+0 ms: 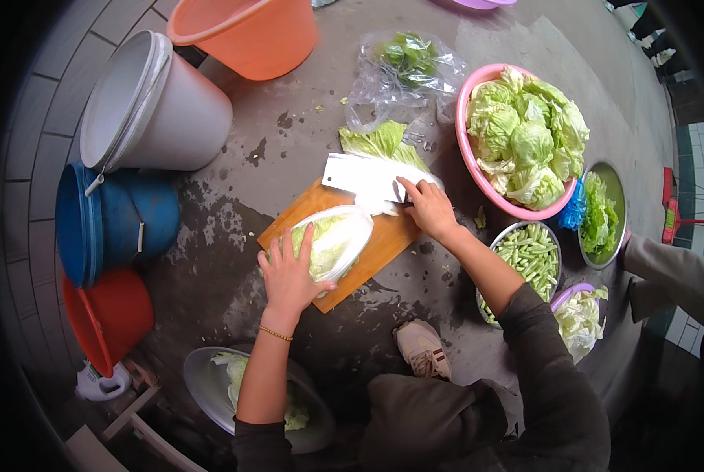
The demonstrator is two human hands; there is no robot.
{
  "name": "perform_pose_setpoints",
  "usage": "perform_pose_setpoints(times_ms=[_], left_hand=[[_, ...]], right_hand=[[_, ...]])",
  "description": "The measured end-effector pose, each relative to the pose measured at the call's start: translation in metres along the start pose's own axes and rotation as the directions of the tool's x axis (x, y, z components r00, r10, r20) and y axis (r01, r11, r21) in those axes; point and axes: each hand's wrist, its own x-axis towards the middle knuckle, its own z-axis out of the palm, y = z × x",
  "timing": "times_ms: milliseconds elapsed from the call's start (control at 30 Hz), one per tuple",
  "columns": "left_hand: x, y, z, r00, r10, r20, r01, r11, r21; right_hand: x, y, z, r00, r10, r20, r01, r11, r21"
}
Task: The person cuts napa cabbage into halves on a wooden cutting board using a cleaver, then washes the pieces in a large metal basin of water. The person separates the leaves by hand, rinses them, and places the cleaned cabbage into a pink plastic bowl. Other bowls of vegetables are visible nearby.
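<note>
On a wooden cutting board (381, 259) lies a piece of napa cabbage (333, 245), its pale cut face turned up. My left hand (290, 274) holds its near left side with fingers spread over it. In my right hand (428, 206) is a cleaver (357, 178), the index finger reaching onto the bright blade. The handle is mostly hidden by that hand. Behind the blade, green cabbage leaves (381, 140) extend past the board's far edge, partly covered by the cleaver.
A pink basin (462, 127) of cabbage leaves and a metal bowl (493, 242) of cut green pods stand right. Buckets, white (192, 112) and blue (151, 206), line the left. A plastic bag (366, 71) of greens lies ahead. A metal basin (201, 377) sits by my left forearm.
</note>
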Motion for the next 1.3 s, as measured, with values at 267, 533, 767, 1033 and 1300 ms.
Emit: perform_pose_setpoints(times_ms=[267,533,767,1033,1300], left_hand=[[-0.005,0.026,0.028,0.988,-0.100,-0.118,0.067,0.965,-0.254],[-0.006,0.056,0.012,0.963,-0.231,-0.142,0.215,0.969,-0.121],[0.016,0.054,0.029,0.962,-0.252,-0.101,0.234,0.959,-0.161],[0.021,0.044,0.035,0.968,-0.200,-0.152,0.180,0.974,-0.135],[0.025,0.036,0.042,0.965,-0.158,-0.210,0.125,0.979,-0.163]], right_hand=[[0.011,-0.001,-0.047,0.991,0.017,0.136,-0.046,0.975,0.217],[-0.030,-0.041,-0.098,0.929,0.161,0.333,-0.286,0.883,0.372],[-0.040,-0.054,-0.099,0.933,0.010,0.361,-0.068,0.986,0.150],[-0.031,-0.064,-0.107,0.901,0.027,0.432,-0.092,0.987,0.128],[-0.011,-0.073,-0.106,0.900,-0.071,0.429,0.050,0.997,0.059]])
